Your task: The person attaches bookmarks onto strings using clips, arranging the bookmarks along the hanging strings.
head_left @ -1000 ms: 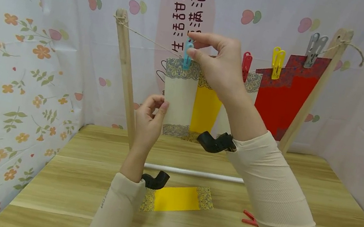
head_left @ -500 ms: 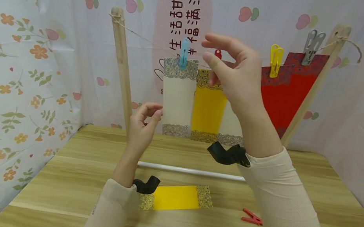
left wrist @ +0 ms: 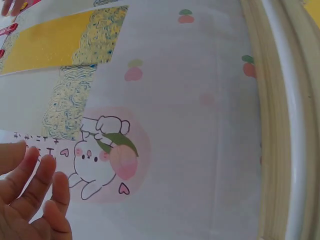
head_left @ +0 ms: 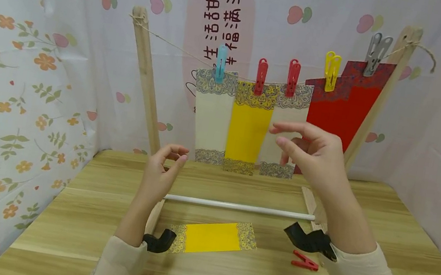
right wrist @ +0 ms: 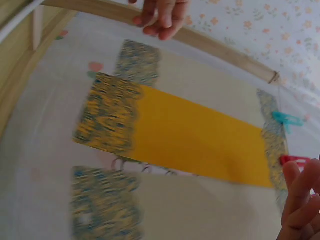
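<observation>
On a thin string hang a cream strip [head_left: 212, 121] with lace-patterned ends under a blue clothespin [head_left: 221, 64], a yellow strip [head_left: 248, 132] under a red clothespin [head_left: 261, 76], and another cream strip [head_left: 278, 142] under a second red clothespin [head_left: 293, 78]. My left hand [head_left: 163, 169] is in the air below and left of the first cream strip, fingers loosely bent, holding nothing. My right hand [head_left: 315, 155] hovers in front of the right cream strip and a red sheet [head_left: 336, 117], thumb and fingers apart with nothing between them. In the right wrist view the blue clothespin [right wrist: 287, 119] grips the strip's edge.
A yellow clothespin [head_left: 332, 72] and a grey clothespin [head_left: 377, 55] hold the red sheet. Wooden posts [head_left: 145, 77] carry the string; a white rod [head_left: 235, 206] crosses low between them. On the table lie a loose yellow strip [head_left: 213, 238] and a red clothespin [head_left: 305, 260].
My right hand has let go of the blue clothespin, which stays on the string, and has moved down and right. My left hand has come off the cream strip's edge and lowered.
</observation>
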